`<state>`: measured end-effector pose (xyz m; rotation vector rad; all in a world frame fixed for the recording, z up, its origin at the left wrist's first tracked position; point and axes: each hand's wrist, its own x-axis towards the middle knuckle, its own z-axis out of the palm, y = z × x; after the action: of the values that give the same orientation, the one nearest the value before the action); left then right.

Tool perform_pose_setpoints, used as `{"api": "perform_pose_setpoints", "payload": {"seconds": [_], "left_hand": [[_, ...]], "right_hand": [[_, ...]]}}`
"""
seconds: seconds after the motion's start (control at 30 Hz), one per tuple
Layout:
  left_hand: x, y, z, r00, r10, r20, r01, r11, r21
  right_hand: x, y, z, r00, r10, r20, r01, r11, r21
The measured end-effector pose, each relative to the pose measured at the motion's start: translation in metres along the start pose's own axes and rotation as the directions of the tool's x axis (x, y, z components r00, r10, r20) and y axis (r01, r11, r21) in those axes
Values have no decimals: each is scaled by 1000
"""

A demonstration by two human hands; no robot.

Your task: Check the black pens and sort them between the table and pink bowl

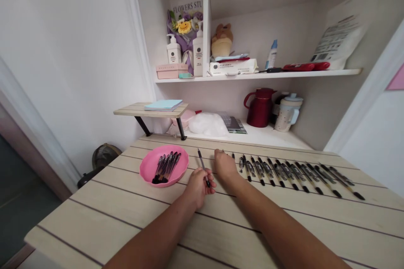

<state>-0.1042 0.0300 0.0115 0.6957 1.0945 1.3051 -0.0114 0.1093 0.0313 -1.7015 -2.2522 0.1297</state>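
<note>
My left hand [199, 185] is closed around a gel pen [202, 160], whose slim tip points away from me and whose dark end shows by my fingers. Just right of it, my right hand [224, 165] rests low over the table with its fingers bent together. Its fingertips are turned away, so what they hold is hidden; a small dark tip shows just behind the knuckles. Beside that hand starts a long row of black gel pens and caps [282, 172], laid side by side. Left of my hands, a pink scalloped bowl [145, 172] contains several more pens [166, 167].
A small raised wooden stand [132, 110] carrying blue paper [163, 104] stands at the table's back left. Behind the table are a white plastic bag [208, 124], a red jug [261, 109] and a lidded cup [288, 113]. A shelf [284, 75] with bottles and packets runs above.
</note>
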Motion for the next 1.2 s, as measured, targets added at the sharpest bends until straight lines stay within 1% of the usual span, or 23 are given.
{"api": "perform_pose_setpoints", "payload": {"seconds": [0.13,0.3,0.47,0.57,0.63,0.73,0.9,0.97,1.03,1.1,1.2], "left_hand": [[0,-2,0,999,16,39,-15,1000,-22],[0,-2,-3,998,22,61,-21,1000,-19],[0,-2,-2,999,21,49,-21,1000,-2],[1,-3,-2,999,31,31,-31,999,-9],[1,-3,-3,999,38,21,-38,999,-14],[3,-5,-3,999,45,12,-45,999,-15],[6,-7,-3,998,53,16,-53,999,1],[6,-8,-3,998,57,23,-57,998,16],[7,-7,-3,998,58,28,-59,998,39],[7,-7,-4,998,55,39,-58,996,72],[5,-6,-3,996,44,80,-55,988,141]], "right_hand": [[1,-3,2,1000,2,20,-1,999,-43],[-5,0,2,1000,-8,21,9,999,-37],[-6,20,-8,1000,-13,23,13,1000,-2],[-3,35,-20,1000,12,3,-12,1000,9],[-1,40,-24,1000,31,-4,-31,999,6],[1,34,-20,999,45,8,-45,999,-6],[5,7,1,997,76,24,-76,997,0],[7,0,6,995,91,26,-92,995,33],[10,-2,7,993,111,25,-113,990,86],[10,3,5,992,122,22,-124,978,168],[8,19,-3,994,109,11,-106,927,360]]}}
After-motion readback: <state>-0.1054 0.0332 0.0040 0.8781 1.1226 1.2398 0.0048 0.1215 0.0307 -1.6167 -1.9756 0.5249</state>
